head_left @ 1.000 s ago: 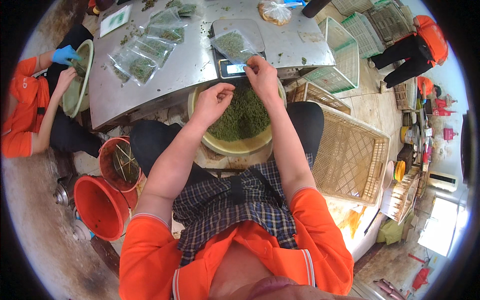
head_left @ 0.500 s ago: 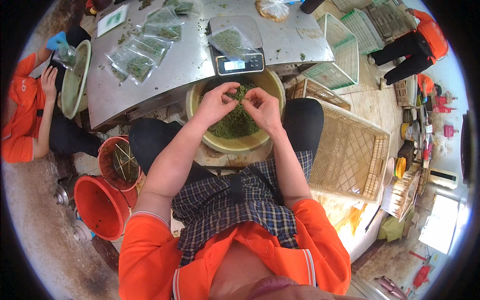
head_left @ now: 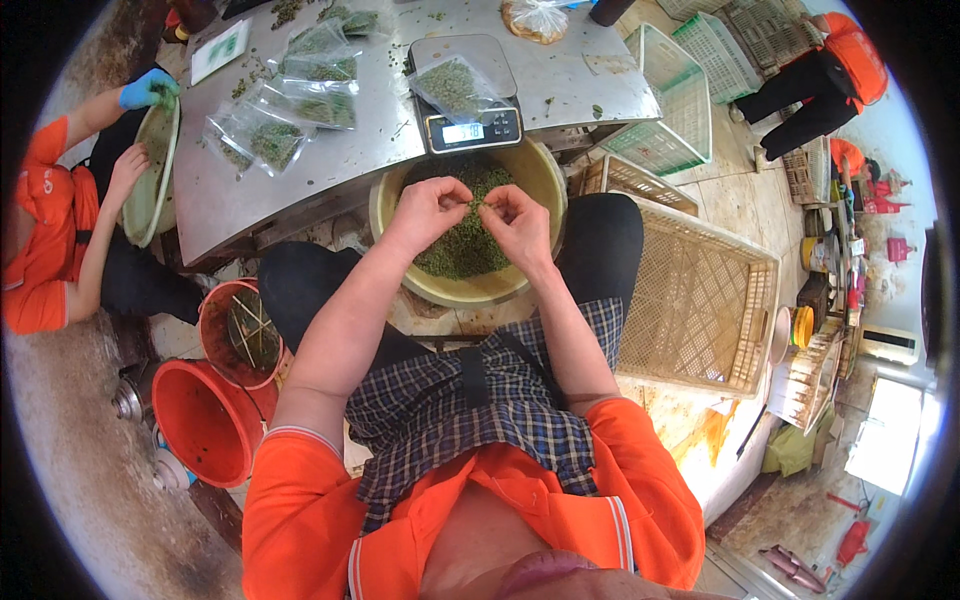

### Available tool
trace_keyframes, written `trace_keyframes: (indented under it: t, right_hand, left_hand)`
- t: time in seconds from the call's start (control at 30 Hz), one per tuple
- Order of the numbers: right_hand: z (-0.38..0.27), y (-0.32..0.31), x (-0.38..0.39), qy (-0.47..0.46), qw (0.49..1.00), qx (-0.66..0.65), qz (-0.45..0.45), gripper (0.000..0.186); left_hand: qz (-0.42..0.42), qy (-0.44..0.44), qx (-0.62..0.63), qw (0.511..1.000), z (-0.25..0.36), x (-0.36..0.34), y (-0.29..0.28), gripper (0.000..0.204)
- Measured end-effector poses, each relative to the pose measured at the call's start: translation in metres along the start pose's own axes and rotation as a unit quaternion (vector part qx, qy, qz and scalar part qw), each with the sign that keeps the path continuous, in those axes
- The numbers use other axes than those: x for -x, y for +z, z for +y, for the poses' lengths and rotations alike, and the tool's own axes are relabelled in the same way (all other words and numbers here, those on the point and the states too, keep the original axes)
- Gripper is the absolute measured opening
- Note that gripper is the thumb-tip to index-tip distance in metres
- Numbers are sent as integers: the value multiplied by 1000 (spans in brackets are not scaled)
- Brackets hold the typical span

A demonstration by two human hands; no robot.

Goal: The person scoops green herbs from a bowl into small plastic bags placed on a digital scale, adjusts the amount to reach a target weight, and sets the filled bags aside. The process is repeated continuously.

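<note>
Over a round yellowish basin of small green berries that look like green peppercorns, my two hands meet. My left hand is closed in a pinch, its fingertips close to those of my right hand, which pinches too. A small green sprig seems to sit between the fingertips; its details are too small to make out. Just beyond the basin, a digital scale stands at the table's edge with a clear bag of the berries on it.
Several filled clear bags lie on the metal table. Two red buckets stand at my left, a beige plastic crate at my right. A gloved co-worker holds a pale round tray. Another person bends at the far right.
My hands have drawn slightly lower, still pinching close together. The co-worker's gloved hand has moved from a clear bag to the tray's rim. The scale's display has changed.
</note>
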State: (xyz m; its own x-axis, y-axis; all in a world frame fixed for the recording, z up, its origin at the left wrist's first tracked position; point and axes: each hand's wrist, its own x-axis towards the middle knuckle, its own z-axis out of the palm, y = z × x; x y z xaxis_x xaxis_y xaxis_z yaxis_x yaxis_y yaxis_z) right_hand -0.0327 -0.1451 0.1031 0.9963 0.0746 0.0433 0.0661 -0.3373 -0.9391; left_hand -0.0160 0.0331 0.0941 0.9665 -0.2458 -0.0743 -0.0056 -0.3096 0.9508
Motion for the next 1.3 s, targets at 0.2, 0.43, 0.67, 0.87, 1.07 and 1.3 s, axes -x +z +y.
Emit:
trace_keyframes:
  t: [0.2, 0.43, 0.67, 0.87, 1.07, 1.3]
  right_hand:
    - [3, 5, 1, 2, 1000, -7, 11, 14]
    - [-4, 8, 0, 65, 998, 2, -23, 18]
    - [-3, 7, 2, -18, 994, 102, 18, 16]
    - [-7, 8, 0, -88, 989, 117, 33, 15]
    - [4, 3, -59, -40, 980, 127, 151, 20]
    - [-39, 1, -80, -20, 989, 127, 76, 28]
  left_hand:
    - [24, 43, -45, 998, 4, 3, -1, 16]
    - [31, 65, -77, 994, 6, 4, 0, 15]
    - [51, 63, -55, 995, 15, 6, 4, 19]
    - [-39, 49, 157, 986, 3, -2, -3, 20]
    - [-80, 45, 295, 951, 5, 0, -14, 23]
    - [51, 9, 220, 974, -3, -8, -15, 18]
